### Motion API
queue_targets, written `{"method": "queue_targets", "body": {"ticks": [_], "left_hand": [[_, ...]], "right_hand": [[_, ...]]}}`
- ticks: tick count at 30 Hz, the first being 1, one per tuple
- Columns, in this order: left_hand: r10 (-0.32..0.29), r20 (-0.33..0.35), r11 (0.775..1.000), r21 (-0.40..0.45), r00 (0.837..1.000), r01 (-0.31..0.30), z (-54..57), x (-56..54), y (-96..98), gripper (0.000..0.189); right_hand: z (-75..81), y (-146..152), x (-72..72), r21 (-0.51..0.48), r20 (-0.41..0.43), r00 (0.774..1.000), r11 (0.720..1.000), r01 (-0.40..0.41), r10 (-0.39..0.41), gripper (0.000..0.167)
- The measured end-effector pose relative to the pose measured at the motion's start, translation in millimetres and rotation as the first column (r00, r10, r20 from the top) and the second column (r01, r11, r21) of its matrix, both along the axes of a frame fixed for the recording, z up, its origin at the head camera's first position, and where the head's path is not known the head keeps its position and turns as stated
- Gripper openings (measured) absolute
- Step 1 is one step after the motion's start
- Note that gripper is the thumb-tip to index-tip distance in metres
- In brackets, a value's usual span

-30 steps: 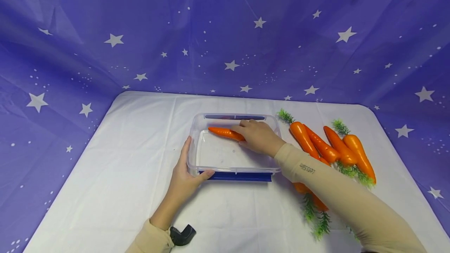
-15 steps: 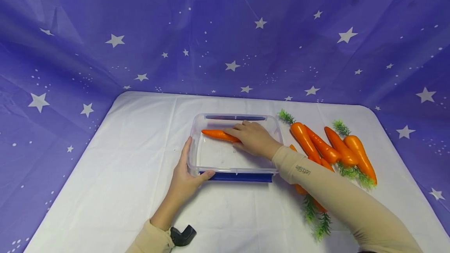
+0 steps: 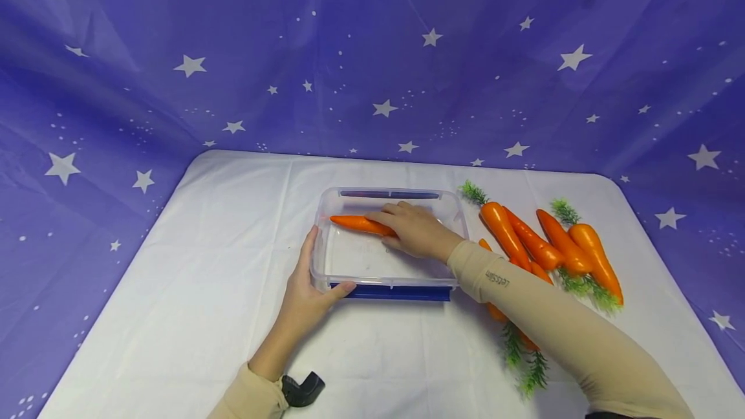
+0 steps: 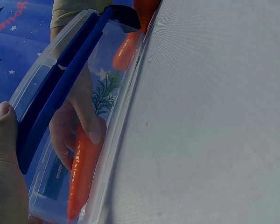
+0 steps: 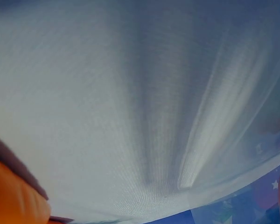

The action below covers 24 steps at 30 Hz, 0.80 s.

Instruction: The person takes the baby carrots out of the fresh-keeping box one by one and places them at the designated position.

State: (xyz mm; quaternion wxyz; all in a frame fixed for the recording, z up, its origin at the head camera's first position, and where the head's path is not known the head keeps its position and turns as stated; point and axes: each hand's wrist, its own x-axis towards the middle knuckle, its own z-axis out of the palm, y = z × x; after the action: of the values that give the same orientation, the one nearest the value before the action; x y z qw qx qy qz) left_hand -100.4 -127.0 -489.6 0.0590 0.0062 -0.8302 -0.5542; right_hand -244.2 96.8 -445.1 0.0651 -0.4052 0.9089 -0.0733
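Observation:
A clear plastic food container (image 3: 384, 280) with blue side latches stands uncovered on the white cloth. My left hand (image 3: 305, 296) holds its near left corner, thumb over the front rim and fingers along the left wall. Inside the container my right hand (image 3: 416, 233) grips an orange carrot (image 3: 357, 224) by its thick end, the tip pointing left. Through the clear wall in the left wrist view, thumb and fingers lie around that carrot (image 4: 85, 170), its green top (image 4: 105, 93) trailing behind. The right wrist view shows only an orange edge of the carrot (image 5: 16, 196) and a blurred pale surface.
Several more carrots (image 3: 506, 231) with green tops lie to the right of the container, some partly under my right forearm. A black curved piece (image 3: 302, 390) sits at my left cuff. A purple starry backdrop (image 3: 372, 70) rises behind the table.
My right hand has moved slightly left inside the container with the carrot, whose tip is now nearer the left wall. The left hand and container have stayed put.

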Motion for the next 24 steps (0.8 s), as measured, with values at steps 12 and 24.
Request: {"method": "queue_targets", "body": {"ticks": [12,24], "left_hand": [[-0.001,-0.018,1.000,-0.009,1.000,0.001,-2.6,-1.4,-1.4,0.112],[-0.007,-0.029,1.000,0.013,1.000,0.008,-2.2,-1.4,-1.1,0.111]], "right_hand": [[3.5,-5.5,4.9,0.010,0.013,0.999,0.999,-0.041,0.041,0.063],[2.2,-4.7,3.4,-0.023,-0.042,0.992,0.993,-0.119,0.118,0.059]]}}
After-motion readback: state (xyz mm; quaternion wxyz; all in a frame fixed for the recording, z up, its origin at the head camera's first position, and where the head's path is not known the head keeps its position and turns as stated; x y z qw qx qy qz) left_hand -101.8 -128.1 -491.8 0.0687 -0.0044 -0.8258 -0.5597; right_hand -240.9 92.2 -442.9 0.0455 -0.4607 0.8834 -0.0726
